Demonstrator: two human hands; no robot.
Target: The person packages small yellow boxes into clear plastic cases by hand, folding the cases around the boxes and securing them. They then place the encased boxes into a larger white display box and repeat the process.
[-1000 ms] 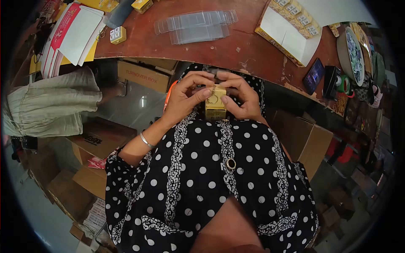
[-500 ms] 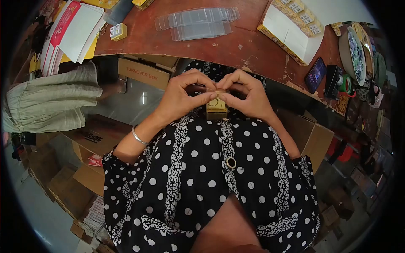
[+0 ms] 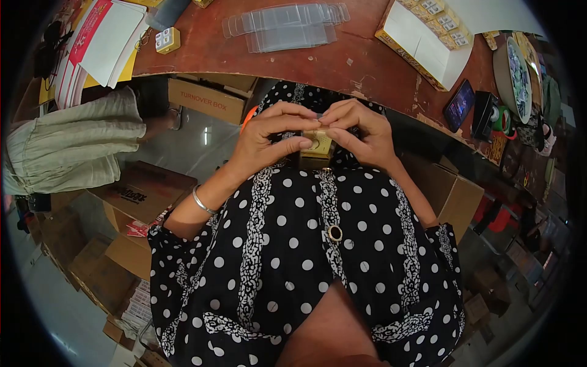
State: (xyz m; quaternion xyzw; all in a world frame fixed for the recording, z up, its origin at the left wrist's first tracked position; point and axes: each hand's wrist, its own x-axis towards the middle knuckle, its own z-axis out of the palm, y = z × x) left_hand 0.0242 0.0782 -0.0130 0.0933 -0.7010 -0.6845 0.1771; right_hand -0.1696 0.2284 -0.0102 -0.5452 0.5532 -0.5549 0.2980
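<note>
Yellow box (image 3: 318, 145) sits between both hands, over the lap, in the gap between torso and the near edge of the desk; can't tell if the lap carries any of its weight. Left hand (image 3: 278, 133): narrow grip on the box, thumb at its face, fingers at the top edge. Right hand (image 3: 362, 133): narrow grip too, thumb and fingertips at the top edge, fingertips meeting the left's. Metal bangle (image 3: 202, 200) on the left wrist. Desk (image 3: 318, 66) is red-brown, scuffed, front edge chipped. On it, straight ahead: flat clear plastic sheets (image 3: 290, 29), overlapping. Left of those: small yellow-and-white box (image 3: 167, 40), then a paper stack (image 3: 113, 46), red band on top. Right: white-lined tray (image 3: 422, 49), rows of small yellow boxes (image 3: 443, 23) along its far side. Further right near the edge: phone (image 3: 458, 107), screen lit, beside a black case (image 3: 484, 116), green tape roll (image 3: 504, 120) and a basin (image 3: 502, 68) of small pieces, too fine to identify. Under the desk: carton marked TURNOVER BOX (image 3: 211, 101) on a shiny grey floor (image 3: 205, 140). Pale skirt (image 3: 73, 144) of another person at left; brown carton (image 3: 143, 189) just below it, another carton (image 3: 458, 199) at right.
</note>
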